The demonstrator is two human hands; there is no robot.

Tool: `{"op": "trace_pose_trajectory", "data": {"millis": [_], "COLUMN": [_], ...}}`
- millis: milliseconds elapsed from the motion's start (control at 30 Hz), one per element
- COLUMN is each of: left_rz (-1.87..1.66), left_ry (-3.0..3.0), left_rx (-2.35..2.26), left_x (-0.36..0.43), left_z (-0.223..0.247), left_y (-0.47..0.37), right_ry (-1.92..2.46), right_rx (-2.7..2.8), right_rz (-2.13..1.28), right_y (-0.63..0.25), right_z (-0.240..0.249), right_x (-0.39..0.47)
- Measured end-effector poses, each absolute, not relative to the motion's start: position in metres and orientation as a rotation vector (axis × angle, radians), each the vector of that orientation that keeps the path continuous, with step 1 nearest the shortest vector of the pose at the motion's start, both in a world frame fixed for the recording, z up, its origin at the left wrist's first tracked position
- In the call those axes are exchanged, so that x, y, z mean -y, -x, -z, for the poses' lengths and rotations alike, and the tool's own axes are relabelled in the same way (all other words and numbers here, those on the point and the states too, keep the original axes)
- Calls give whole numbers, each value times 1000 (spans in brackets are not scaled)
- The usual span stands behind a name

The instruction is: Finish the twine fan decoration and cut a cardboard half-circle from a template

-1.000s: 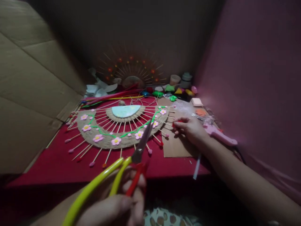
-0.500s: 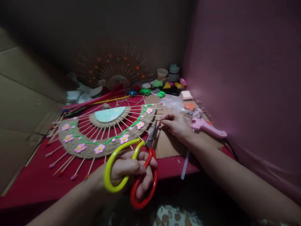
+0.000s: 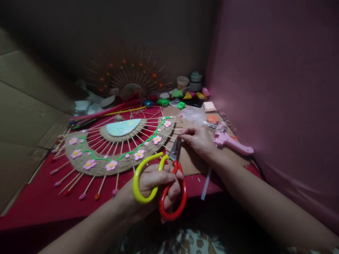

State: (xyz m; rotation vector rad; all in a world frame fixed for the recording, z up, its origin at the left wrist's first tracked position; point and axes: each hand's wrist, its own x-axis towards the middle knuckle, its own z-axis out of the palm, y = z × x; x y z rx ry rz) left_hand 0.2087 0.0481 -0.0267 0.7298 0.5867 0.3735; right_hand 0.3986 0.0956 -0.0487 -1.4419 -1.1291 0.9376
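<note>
My left hand [image 3: 161,181] is closed around scissors [image 3: 173,188] with one yellow and one red handle. Their blades point up and away, the tips right by a small red piece [image 3: 179,137]. My right hand [image 3: 197,139] pinches at this red piece, which sits by the end of a thin stick; the fingers partly hide it. To the left lies a half-round twine fan [image 3: 100,169] with thin sticks, pink clay flowers and a green wavy line. A pale blue half-disc [image 3: 123,127] covers its centre. Several of its sticks end in coloured tips.
Under my right hand is a cardboard sheet [image 3: 190,165] on a red cloth [image 3: 34,201]. A pink glue gun [image 3: 234,142] lies at right, its glue stick [image 3: 206,185] toward me. Clay packets [image 3: 177,93], a cup [image 3: 182,82] and a second fan [image 3: 129,76] are behind.
My left hand has moved right and slightly up with the scissors, bringing the blades close to the red piece. My right hand has hardly moved.
</note>
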Motion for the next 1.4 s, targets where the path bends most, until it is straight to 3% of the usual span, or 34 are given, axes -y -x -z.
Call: {"op": "trace_pose_trajectory", "data": {"millis": [400,600,800,1000,1400], "left_rz": [-429,-435,-37,18,118], "left_ry": [-650,-631,-1420,-2349,-2577], "left_rx": [-564,-609,-821,-1142,-1343], "left_x": [-33,-34,-36,-42,-50], "left_z": [23,37,30,5,33], "left_y": [-223,-223,-214,-230,-245], "right_ry": [1455,1411,1236,1222,1224], "right_rx": [1192,1125,871,841,973], "right_rz": [-910,-730,-781,-732,-693], "right_y": [-400,-404,-412,-427,-439], "right_z": [51,55,49,35,13], "right_x": [-94,-97,-101,-106,-118]}}
